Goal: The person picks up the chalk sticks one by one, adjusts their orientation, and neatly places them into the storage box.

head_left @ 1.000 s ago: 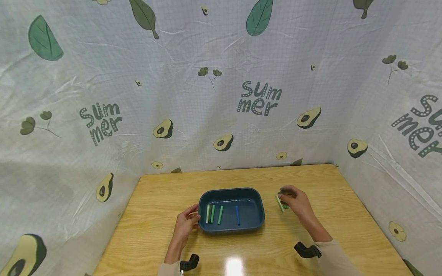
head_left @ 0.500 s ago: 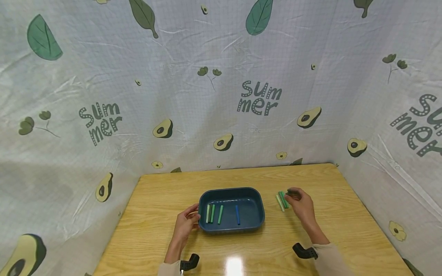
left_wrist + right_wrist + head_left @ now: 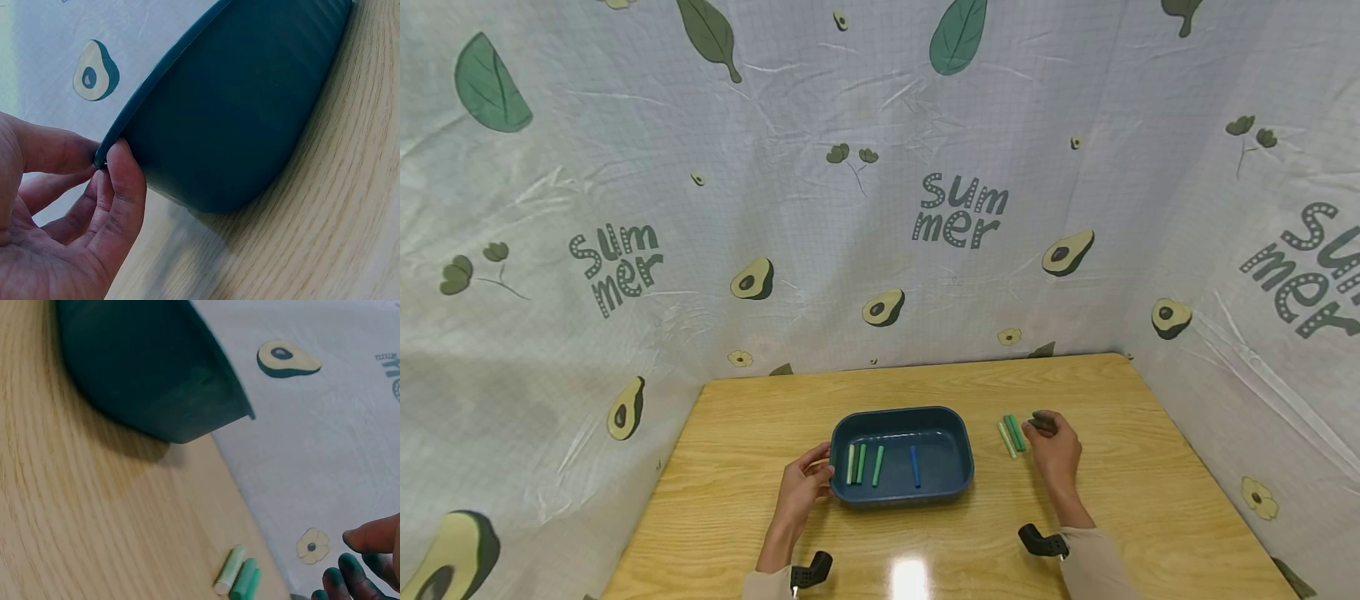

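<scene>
A dark teal plastic basin (image 3: 904,503) stands on the table in the head view. My left hand (image 3: 800,492) pinches its left rim, thumb on top and fingers beneath in the left wrist view. Inside lie a blue chalk stick (image 3: 915,467), a pale chalk stick (image 3: 850,464) and two green ones (image 3: 877,467). To the basin's right, a pale yellow-green chalk (image 3: 1007,440) lies beside two green chalks (image 3: 1018,433). My right hand (image 3: 1056,450) hovers just right of these, thumb and fingers apart with nothing between them. Its fingertips (image 3: 350,565) are stained dark green.
The wooden table (image 3: 752,425) meets a white patterned sheet (image 3: 820,250) at the back and sides. A black wrist camera (image 3: 1042,542) sits on the right forearm, another wrist camera (image 3: 812,570) on the left.
My right hand has drawn back to the right from over the loose chalks, uncovering the green ones. The left hand has stayed on the basin's rim.
</scene>
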